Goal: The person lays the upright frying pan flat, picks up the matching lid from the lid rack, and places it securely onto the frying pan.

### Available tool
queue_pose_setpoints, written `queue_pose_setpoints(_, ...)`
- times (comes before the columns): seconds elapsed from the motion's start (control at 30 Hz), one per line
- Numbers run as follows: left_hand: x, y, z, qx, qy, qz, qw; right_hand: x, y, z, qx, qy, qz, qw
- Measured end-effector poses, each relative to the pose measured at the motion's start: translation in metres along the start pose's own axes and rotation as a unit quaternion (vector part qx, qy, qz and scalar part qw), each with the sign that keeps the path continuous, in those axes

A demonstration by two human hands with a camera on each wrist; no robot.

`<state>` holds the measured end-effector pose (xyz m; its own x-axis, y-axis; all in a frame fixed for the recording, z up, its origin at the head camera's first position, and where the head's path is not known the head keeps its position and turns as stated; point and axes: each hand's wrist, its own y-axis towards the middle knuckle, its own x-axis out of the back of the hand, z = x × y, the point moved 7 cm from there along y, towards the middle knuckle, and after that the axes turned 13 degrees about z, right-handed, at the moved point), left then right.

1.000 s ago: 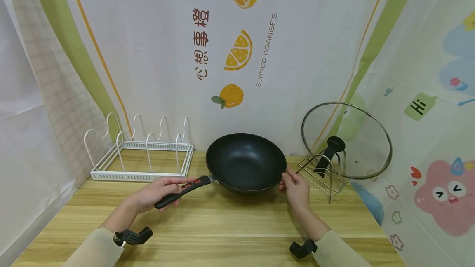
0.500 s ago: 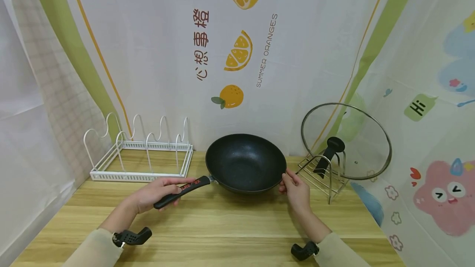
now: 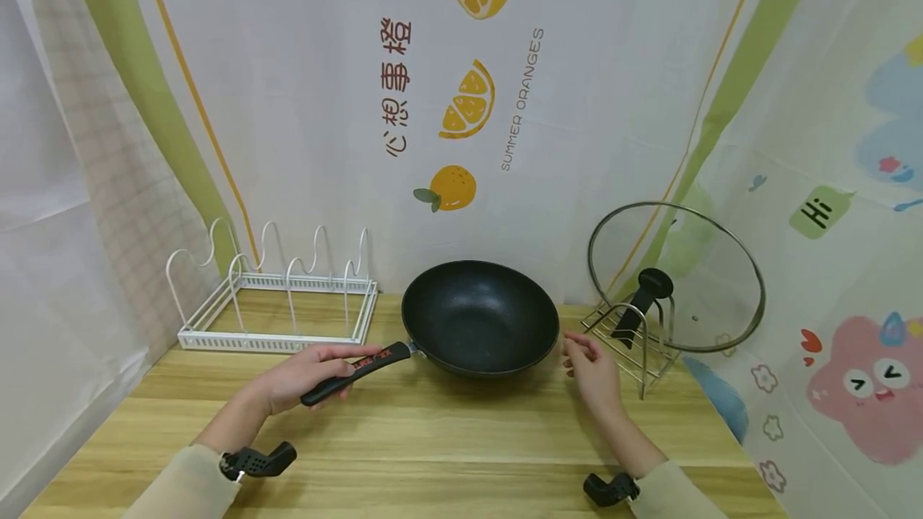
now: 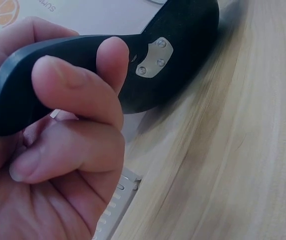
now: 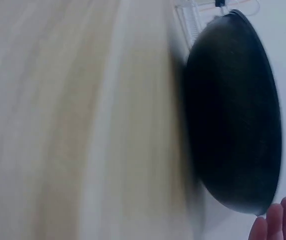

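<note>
A black wok [image 3: 479,319] sits on the wooden table, its long handle [image 3: 382,356] reaching toward the left. My left hand [image 3: 306,379] grips this handle; in the left wrist view fingers [image 4: 78,95] curl round it near the metal bracket [image 4: 155,57]. Just off the wok's right rim is my right hand [image 3: 594,371], holding nothing, its fingers loosely bent. Only the fingertips [image 5: 275,222] of that hand show in the right wrist view, beside the wok's rim.
A white wire rack [image 3: 277,340] stands at the back left. On the right, a glass lid [image 3: 710,287] with a black knob leans upright in a small metal stand [image 3: 642,359], close to my right hand. A printed curtain [image 3: 310,142] hangs behind the table [image 3: 447,455].
My right hand has let go of the wok's rim and moved slightly right. The left hand keeps its grip on the handle, and the wok stays in place.
</note>
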<state>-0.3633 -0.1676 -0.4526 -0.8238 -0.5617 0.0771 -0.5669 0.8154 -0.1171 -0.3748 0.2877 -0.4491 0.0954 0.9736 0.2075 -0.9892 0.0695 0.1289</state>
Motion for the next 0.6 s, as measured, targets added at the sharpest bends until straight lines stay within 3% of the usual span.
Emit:
queue_pose_setpoints(0.43, 0.001, 0.000, 0.000, 0.001, -0.002, -0.002, 1.0000, 0.057, 0.001, 0.056, 0.083, -0.011, -0.037, 0.996)
queue_pose_setpoints(0.6, 0.001, 0.000, 0.000, 0.004, 0.000, -0.004, 1.0000, 0.080, 0.005, 0.071, 0.091, -0.032, -0.060, 0.993)
